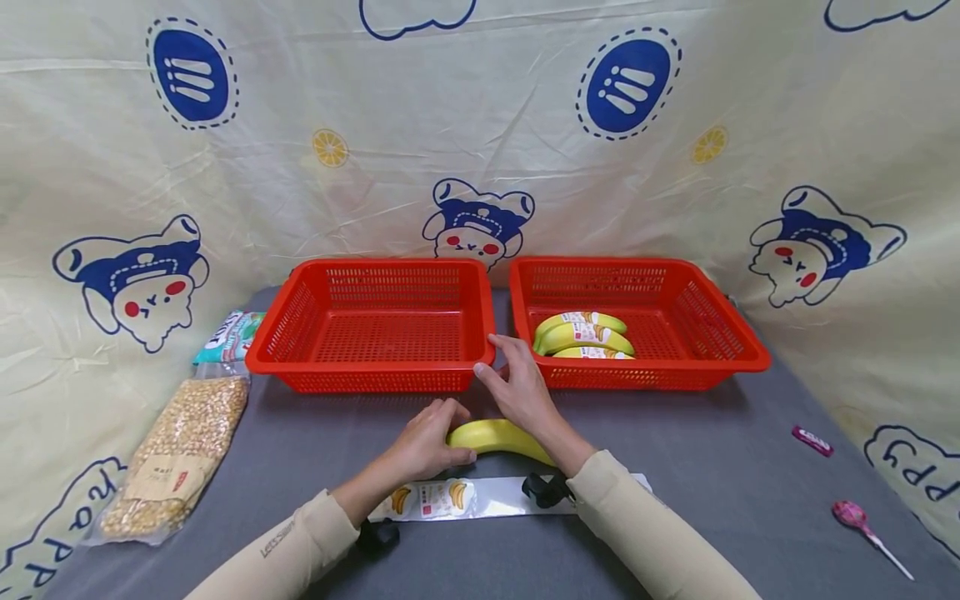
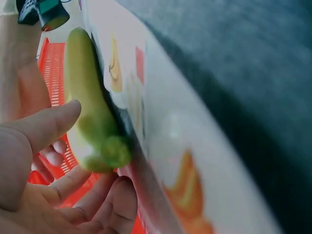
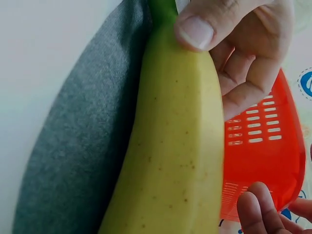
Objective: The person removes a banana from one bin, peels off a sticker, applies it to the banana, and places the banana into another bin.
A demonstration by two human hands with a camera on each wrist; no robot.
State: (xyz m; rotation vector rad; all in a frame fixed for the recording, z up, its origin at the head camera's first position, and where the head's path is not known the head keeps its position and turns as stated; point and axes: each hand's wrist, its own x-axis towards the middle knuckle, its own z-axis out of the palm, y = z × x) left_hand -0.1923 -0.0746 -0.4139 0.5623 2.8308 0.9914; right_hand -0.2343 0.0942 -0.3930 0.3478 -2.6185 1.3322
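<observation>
A yellow banana (image 1: pixel 498 439) with a green stem end lies crosswise on the grey cloth. At its left end my left hand (image 1: pixel 429 440) holds it, the thumb on the near side and the fingers behind. The right wrist view shows that thumb against the banana (image 3: pixel 170 141) close to its stem. My right hand (image 1: pixel 519 390) is over the far side of the banana, fingers extended toward the left basket's near corner, with nothing in its grasp. Nearer me lies a shiny strip of banana stickers (image 1: pixel 491 498), partly hidden under my wrists.
Two red plastic baskets stand behind my hands, the left basket (image 1: pixel 367 381) and the right basket (image 1: pixel 660 377). Several labelled bananas (image 1: pixel 583 335) lie in the right one. A bag of kernels (image 1: pixel 176 458) and a turquoise packet (image 1: pixel 228 337) are left; a small purple packet (image 1: pixel 812 441) and lollipop (image 1: pixel 851 514) right.
</observation>
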